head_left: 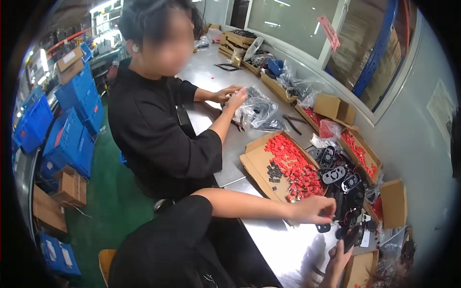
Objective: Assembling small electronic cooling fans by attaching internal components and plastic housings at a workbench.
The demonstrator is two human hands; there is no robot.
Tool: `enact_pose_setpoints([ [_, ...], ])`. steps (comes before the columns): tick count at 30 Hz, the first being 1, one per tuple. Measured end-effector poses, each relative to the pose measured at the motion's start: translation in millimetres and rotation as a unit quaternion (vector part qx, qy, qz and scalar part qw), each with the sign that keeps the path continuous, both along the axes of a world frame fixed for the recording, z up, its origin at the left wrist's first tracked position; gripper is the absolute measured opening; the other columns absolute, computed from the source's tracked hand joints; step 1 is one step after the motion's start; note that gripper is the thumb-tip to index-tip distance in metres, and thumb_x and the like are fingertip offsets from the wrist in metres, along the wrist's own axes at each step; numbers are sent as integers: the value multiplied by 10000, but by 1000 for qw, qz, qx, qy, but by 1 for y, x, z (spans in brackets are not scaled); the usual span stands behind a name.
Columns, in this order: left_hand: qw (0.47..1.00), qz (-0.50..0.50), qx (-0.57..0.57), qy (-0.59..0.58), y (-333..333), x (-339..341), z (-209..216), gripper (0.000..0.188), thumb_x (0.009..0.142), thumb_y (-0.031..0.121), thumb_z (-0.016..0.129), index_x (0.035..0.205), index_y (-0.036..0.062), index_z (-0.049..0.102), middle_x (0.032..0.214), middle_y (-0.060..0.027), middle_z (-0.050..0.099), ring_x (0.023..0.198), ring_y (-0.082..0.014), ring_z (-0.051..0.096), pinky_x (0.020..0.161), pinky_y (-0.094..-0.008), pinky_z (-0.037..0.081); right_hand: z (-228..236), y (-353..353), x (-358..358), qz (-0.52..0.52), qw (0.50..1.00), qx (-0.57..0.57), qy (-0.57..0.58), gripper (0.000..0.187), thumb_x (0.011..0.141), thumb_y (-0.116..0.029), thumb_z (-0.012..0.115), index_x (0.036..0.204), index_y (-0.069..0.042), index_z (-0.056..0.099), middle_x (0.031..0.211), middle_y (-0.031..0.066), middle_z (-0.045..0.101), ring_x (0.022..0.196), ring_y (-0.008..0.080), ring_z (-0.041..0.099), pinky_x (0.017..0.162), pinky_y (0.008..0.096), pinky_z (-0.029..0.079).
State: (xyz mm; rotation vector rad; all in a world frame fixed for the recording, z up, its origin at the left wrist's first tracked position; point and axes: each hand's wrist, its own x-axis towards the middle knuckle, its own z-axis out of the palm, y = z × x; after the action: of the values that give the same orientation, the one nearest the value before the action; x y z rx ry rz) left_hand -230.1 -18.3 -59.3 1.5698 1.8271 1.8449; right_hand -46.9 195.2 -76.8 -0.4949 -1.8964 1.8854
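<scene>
Lower right of frame: right hand grips black plastic part, thumb against it. Left hand higher up, fingers curled, can't tell if pinching anything; cardboard tray upper left of it.

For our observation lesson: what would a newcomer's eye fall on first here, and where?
The heap of red pieces in a cardboard tray, right of centre, stands out. Next come the co-worker in black, upper left, and the blue crates at far left. At lower right, the right hand holds a dark part.
</scene>
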Motion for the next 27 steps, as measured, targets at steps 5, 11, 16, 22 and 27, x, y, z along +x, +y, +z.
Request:
enact_pose_setpoints([
  [5, 999, -1, 31, -41, 31, 29, -7, 245, 944, 143, 713, 1118, 35, 580, 897, -67, 700, 812, -169, 690, 746, -317, 539, -21, -7, -16, -36, 993, -63, 91, 451, 1102, -378, 496, 1450, -92, 483, 837, -47, 524, 634, 35, 415, 530, 204, 298],
  [11, 997, -75, 11, -24, 14, 26, -20, 201, 971, 89, 668, 1151, 19, 609, 987, -77, 694, 916, -186, 704, 840, -327, 552, -32, -4, 12, 65, 974, 215, 33, 635, 972, -83, 628, 1549, -24, 370, 1489, 146, 478, 1363, 250, 478, 1158, 384, 354],
  [16, 997, 25, 59, 47, 16, 26, -27, 183, 935, 81, 682, 1102, 7, 690, 1053, -127, 709, 1020, -262, 703, 904, -380, 543, -23, -24, 0, 44, 959, 281, 12, 732, 796, -61, 788, 1448, 36, 469, 1368, 180, 574, 1299, 300, 548, 1137, 396, 390],
  [22, 999, 1, 33, 27, 20, 27, -33, 208, 968, 127, 695, 1141, 12, 697, 1079, -142, 702, 993, -278, 694, 885, -380, 544, -29, -18, 5, 24, 986, 161, 18, 753, 869, -120, 768, 1514, 0, 398, 1409, 160, 532, 1272, 257, 538, 1129, 378, 388],
  [27, 995, -64, 31, 64, 17, 10, -32, 231, 968, 107, 695, 1173, 2, 683, 1055, -139, 672, 1005, -267, 676, 889, -370, 535, -29, -21, -8, 37, 976, 215, 25, 762, 806, -21, 716, 1507, -10, 418, 1398, 135, 536, 1294, 246, 537, 1137, 369, 389],
])
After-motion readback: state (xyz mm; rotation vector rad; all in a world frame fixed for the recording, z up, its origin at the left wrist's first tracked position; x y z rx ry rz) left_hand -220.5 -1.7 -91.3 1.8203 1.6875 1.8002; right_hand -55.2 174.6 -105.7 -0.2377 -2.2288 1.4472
